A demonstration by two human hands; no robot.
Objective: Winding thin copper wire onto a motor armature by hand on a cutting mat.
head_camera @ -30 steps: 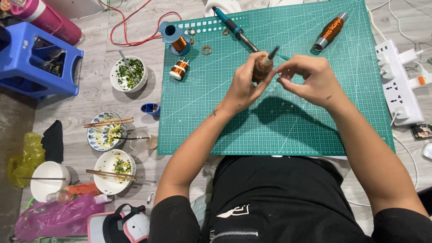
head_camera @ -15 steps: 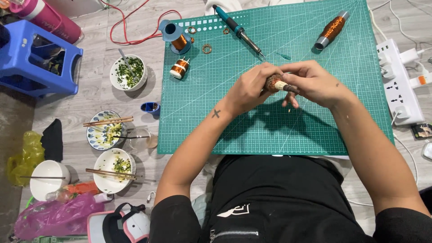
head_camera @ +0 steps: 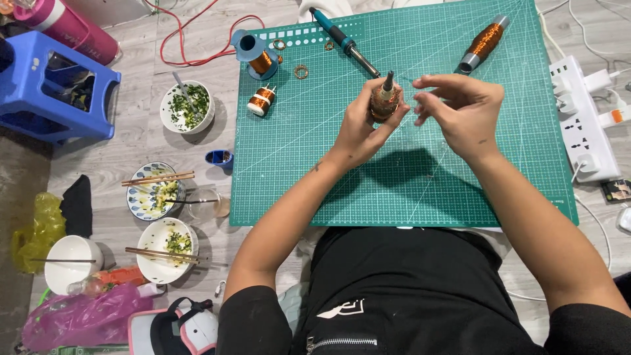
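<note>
Left hand [head_camera: 360, 131] fingers pinching upright copper-wound spool [head_camera: 384, 102]; right hand [head_camera: 460, 115] fingers loosely curled just beside it, above gridded green mat [head_camera: 296, 164].

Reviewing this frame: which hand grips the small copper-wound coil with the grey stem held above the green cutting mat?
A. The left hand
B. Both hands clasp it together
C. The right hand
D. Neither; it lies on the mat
A. The left hand wraps around the small copper-wound coil, while the right hand is beside it with fingers pinched, apart from the coil, over the green cutting mat.
</note>
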